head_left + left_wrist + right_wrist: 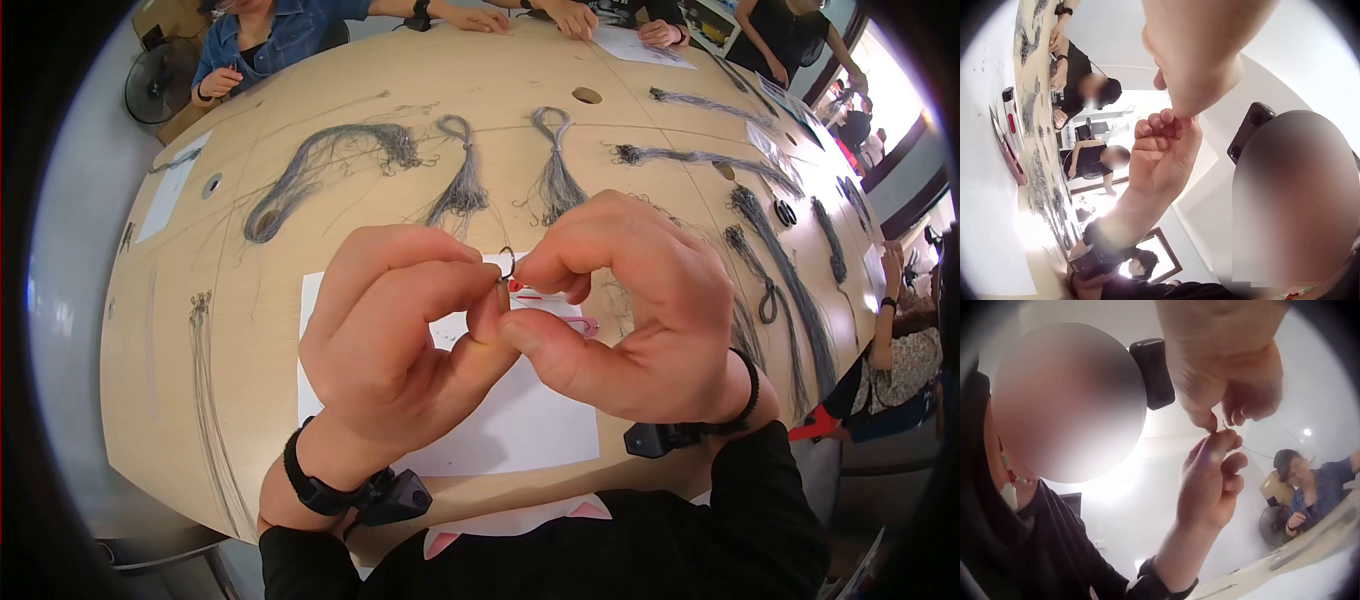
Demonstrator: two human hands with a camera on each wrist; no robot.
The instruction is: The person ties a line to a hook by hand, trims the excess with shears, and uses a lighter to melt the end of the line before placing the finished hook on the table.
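Observation:
My left hand [400, 335] pinches a small dark fish hook [509, 262] between thumb and forefinger, with its bend standing above the fingertips. Close against it from the other side comes my right hand [640, 310], forefinger and thumb bent toward the hook, the thumb tip at the left fingertips. Whether the right fingers pinch anything I cannot tell. A thin line [1259, 452] trails off beside the hands in the right wrist view. Below lie a white sheet of paper [520, 430], pink-handled snips [1013, 164] and a white, red and black tool [1011, 115].
Bundles of hooked grey line lie around the table [160, 400]: a long bundle [290, 180], two looped ones [461, 165] [551, 160] and several at the right. Black scissors [786, 212] lie there too. Other people sit or stand around the far edge.

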